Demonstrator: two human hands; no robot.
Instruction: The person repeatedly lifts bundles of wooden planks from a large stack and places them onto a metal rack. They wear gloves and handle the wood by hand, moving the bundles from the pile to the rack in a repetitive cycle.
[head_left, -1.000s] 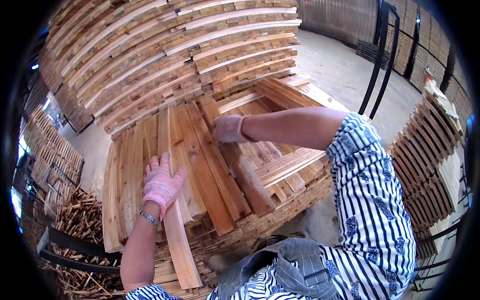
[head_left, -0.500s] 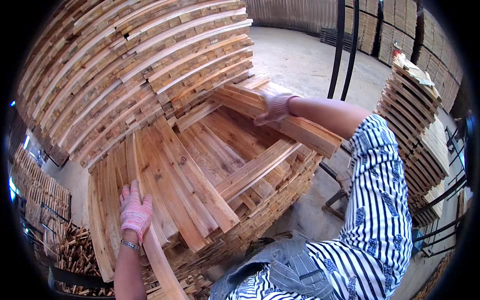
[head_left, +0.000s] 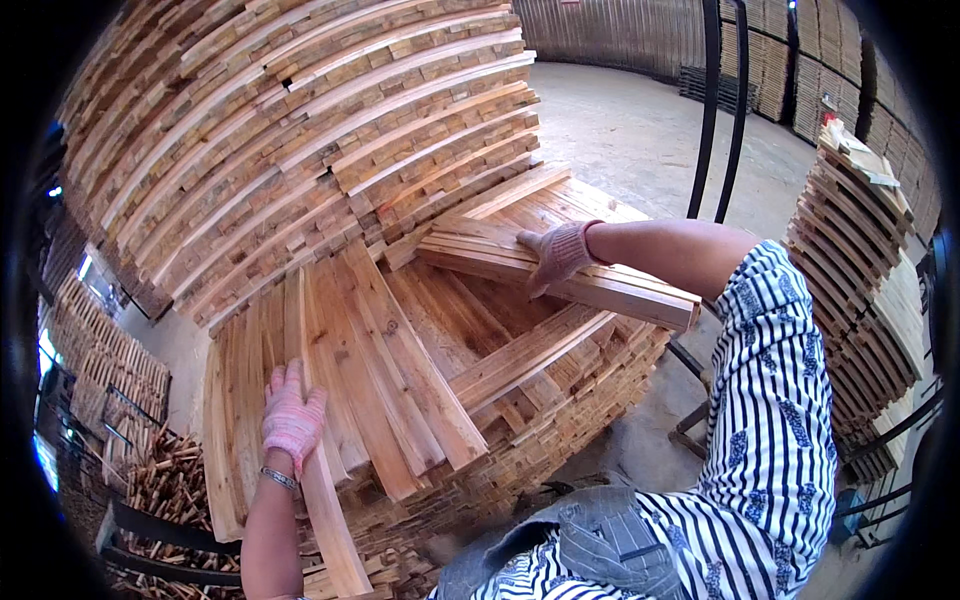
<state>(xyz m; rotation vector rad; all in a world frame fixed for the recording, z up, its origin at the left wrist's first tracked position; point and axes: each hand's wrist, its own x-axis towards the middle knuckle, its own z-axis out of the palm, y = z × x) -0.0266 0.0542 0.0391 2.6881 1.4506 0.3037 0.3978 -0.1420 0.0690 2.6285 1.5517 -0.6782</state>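
Bright even daylight, sharp centre, heavy fisheye rim.

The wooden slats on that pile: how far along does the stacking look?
Done: many layers of slats already sit stacked in the low pile, with a taller stack behind it. In hand: the right hand rests on a bundle of slats lying across the top; the left hand lies flat on loose slats. Left: those top slats lie fanned and uneven.

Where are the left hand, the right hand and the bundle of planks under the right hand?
left hand (head_left: 292, 420), head view, back of the pink glove.
right hand (head_left: 558, 254), head view, back of the glove.
bundle of planks (head_left: 640, 292), head view, long side face near its right end.
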